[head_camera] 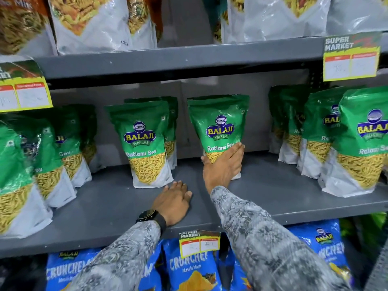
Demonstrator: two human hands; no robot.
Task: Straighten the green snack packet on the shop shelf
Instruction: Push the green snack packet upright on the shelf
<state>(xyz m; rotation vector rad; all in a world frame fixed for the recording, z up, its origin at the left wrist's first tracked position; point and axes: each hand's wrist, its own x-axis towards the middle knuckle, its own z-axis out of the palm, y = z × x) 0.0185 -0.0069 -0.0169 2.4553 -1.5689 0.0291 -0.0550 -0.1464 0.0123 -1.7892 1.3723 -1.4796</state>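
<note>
A green Balaji Ratlami Sev packet [219, 124] stands on the grey middle shelf [273, 185], leaning slightly to the left. My right hand [222, 166] wraps around its lower part, thumb on the left side and fingers across the front. My left hand [173, 202] rests flat on the shelf board just in front of a second green packet [144, 143], which stands upright to the left; the hand holds nothing. A dark watch sits on my left wrist.
More green packets stand in rows at the far left [48, 156] and far right [361, 143]. White snack bags [90, 19] fill the shelf above, blue Crunchem bags [189, 267] the one below. Yellow price tags [350, 57] hang from the shelf edges.
</note>
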